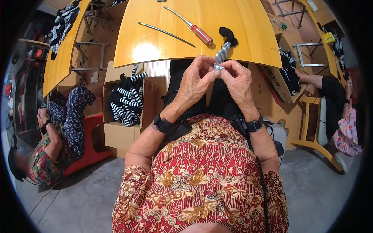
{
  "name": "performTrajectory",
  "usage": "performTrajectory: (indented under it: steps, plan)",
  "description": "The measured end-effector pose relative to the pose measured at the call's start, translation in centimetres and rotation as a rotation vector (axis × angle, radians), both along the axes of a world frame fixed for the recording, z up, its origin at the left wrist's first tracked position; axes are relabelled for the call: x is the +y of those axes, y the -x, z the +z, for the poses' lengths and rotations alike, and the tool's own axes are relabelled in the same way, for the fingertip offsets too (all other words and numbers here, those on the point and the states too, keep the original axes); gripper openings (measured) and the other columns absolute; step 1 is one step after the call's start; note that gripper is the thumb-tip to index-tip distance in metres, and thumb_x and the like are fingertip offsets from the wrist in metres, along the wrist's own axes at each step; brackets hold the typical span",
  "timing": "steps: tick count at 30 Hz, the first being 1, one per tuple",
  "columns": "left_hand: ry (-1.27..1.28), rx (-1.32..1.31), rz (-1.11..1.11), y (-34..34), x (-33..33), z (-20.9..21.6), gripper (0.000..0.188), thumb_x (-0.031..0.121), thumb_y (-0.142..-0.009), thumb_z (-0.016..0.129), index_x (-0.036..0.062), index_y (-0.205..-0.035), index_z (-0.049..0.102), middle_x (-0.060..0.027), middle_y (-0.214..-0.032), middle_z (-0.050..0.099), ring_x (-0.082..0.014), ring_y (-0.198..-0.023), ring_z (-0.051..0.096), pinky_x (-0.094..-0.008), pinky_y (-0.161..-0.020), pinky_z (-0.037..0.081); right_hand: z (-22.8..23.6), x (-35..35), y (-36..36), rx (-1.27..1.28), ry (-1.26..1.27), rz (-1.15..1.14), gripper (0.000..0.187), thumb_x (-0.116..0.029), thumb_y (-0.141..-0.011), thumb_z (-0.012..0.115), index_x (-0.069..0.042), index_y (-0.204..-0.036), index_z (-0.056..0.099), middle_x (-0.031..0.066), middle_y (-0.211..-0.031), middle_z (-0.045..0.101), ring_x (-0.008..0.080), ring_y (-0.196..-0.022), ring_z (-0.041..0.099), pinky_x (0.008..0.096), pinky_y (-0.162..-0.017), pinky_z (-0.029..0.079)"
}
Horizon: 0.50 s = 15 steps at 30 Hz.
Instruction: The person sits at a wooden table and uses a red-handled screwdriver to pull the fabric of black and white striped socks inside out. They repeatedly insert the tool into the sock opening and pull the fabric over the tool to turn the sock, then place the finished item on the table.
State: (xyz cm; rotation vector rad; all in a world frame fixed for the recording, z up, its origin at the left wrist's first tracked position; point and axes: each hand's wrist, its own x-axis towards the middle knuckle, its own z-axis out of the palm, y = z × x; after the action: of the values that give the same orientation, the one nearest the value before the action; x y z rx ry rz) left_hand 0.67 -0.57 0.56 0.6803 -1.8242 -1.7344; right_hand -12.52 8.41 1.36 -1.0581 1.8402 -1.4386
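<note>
My left hand (199, 75) and my right hand (237, 79) meet at the near edge of the wooden table (252, 23). Their thumbs and fingertips pinch the near end of a narrow grey-and-white striped fabric tube (222, 53). It stretches away from my fingers over the table edge. A crumpled black fabric part (228, 35) lies on the tabletop at its far end and seems joined to it. Just left of that black part rests a screwdriver (202, 35) with a red handle. Farther left is a thin dark rod (167, 34) with a yellow band.
A cardboard box (122, 134) at my left holds black-and-white striped fabric pieces (128, 97). Another box (285, 89) of similar pieces stands at the right. One person (50, 143) sits at the left on a red chair; another (334, 93) sits at the right.
</note>
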Motion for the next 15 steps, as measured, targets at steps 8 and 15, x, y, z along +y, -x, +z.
performTrajectory:
  steps: [8,15]
  plan:
    - [0.413,-0.093,0.157,0.0,0.3,-0.3,0.024,0.005,-0.088,0.062,0.0021,-0.111,0.057,-0.0069,-0.079,0.064,-0.0106,-0.07,0.06,-0.0255,-0.065,0.049,-0.1,-0.2,-0.4,0.22,0.111,-0.002,0.009,-0.004,-0.083,0.064,0.002,-0.088,0.063,0.006,-0.081,0.062,0.0115,-0.072,0.06,0.0263,-0.064,0.048]
    - [0.441,-0.172,0.169,0.1,0.8,0.2,0.022,-0.002,-0.083,0.056,0.001,-0.106,0.057,-0.0104,-0.08,0.065,-0.0155,-0.069,0.063,-0.0283,-0.064,0.05,0.4,-0.5,-1.0,0.361,0.126,0.021,0.008,-0.003,-0.078,0.064,0.002,-0.085,0.062,0.0094,-0.079,0.058,0.02,-0.069,0.06,0.0296,-0.061,0.047]
